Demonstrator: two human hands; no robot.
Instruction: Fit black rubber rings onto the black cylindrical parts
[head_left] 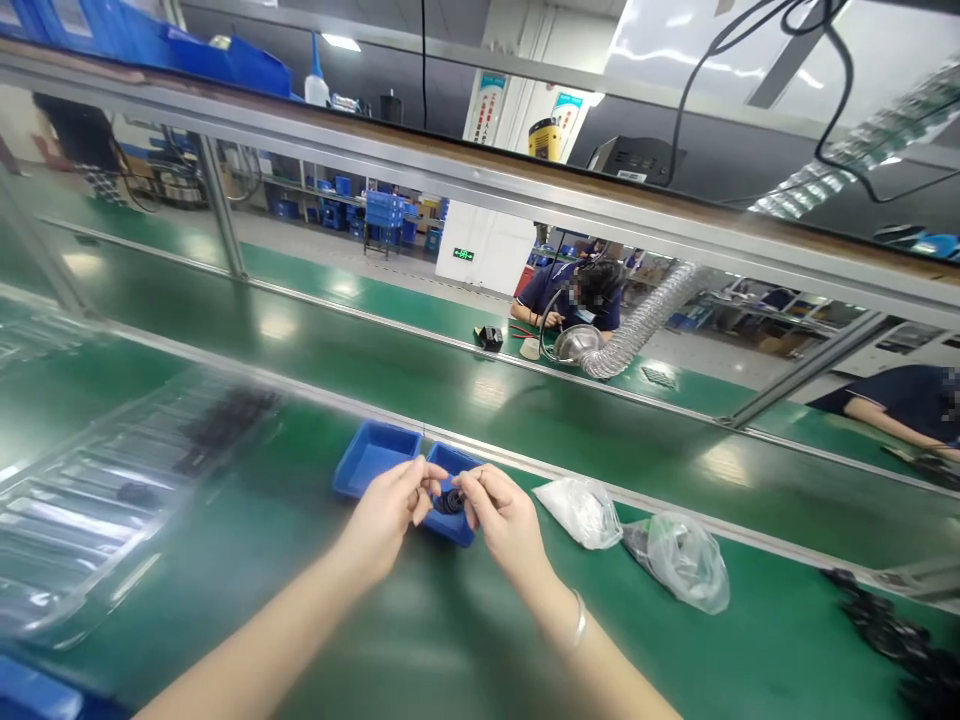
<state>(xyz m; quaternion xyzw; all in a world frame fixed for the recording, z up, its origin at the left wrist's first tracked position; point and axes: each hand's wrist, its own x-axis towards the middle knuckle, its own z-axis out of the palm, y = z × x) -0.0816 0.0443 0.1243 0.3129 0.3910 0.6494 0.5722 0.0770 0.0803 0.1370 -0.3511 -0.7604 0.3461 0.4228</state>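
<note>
My left hand (396,508) and my right hand (504,512) meet in front of me with thumbs and fingertips pinched. Whatever sits between their fingertips is too small to make out. Right below them is a blue bin (455,533) with some small black parts (450,501) inside, partly covered by my fingers. A second blue bin (373,452) stands just left of it, its inner floor bare where it shows. On my right wrist is a silver bangle (580,618).
Two clear plastic bags (581,512) (686,560) lie right of the bins. Black parts (892,630) are heaped at the far right. A clear ribbed tray (112,500) fills the left. Across the bench, a person (570,290) works beside a silver duct (645,320). A metal rail (480,180) crosses overhead.
</note>
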